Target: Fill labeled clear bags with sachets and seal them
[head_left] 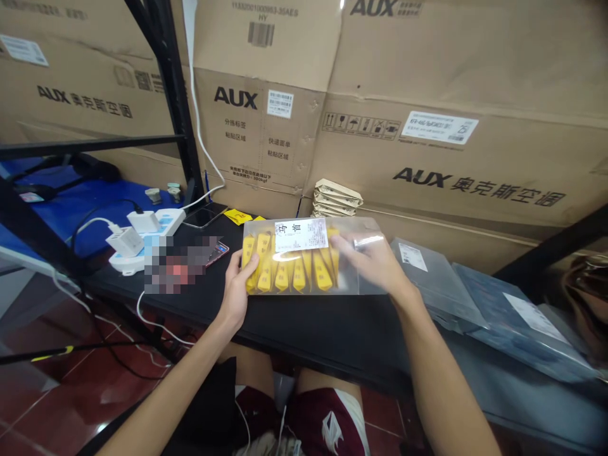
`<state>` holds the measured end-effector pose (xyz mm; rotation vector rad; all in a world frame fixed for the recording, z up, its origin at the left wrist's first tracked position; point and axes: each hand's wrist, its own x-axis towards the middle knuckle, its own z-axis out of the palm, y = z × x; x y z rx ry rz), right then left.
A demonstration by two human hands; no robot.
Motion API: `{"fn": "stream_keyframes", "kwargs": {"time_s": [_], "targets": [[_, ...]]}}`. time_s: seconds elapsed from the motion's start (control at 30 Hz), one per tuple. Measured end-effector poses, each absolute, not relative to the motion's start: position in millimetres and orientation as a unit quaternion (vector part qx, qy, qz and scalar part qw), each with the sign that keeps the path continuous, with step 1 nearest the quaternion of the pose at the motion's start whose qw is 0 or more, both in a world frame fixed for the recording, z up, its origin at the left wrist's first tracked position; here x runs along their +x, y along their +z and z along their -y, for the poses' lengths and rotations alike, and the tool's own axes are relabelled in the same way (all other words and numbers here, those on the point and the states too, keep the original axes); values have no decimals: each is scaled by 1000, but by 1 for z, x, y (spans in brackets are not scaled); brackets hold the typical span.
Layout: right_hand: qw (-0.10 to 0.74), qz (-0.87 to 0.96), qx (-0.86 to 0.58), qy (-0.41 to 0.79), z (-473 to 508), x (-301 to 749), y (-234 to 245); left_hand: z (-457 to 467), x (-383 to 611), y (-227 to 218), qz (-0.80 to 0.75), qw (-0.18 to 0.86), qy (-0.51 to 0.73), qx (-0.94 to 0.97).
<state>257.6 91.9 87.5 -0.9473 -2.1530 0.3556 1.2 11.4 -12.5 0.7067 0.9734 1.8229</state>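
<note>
A clear plastic bag with a white printed label is held up over the black table. Several yellow packets stand in a row inside it, seen through the plastic. My left hand is closed on the bag's left end, its thumb across the front. At the right end, my right hand reaches in through the bag and shows behind the plastic. Its fingers are bent against the rightmost packets, and the fingertips are slightly blurred.
Flattened yellow packets and a stack of beige packets lie behind the bag. A power strip and a phone sit left. Filled, labelled plastic bags lie right. Large cartons stand behind the table.
</note>
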Motion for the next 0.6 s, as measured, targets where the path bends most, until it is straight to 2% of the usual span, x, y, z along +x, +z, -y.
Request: {"fn": "stream_keyframes", "kwargs": {"time_s": [0.17,0.3,0.37,0.47,0.6], "targets": [[501,759,-358,210,-89,252,90,-10,2,-6,-378,475,754,250],[664,649,-328,171,-96,247,89,-10,2,-5,-367,479,763,231],[698,613,-337,151,-104,247,83,-10,1,-5,-359,478,772,217],[644,648,-387,127,-115,246,57,-11,0,-7,-349,467,788,199],[449,798,-388,106,-121,221,9,-13,-3,-10,-329,449,811,180]]}}
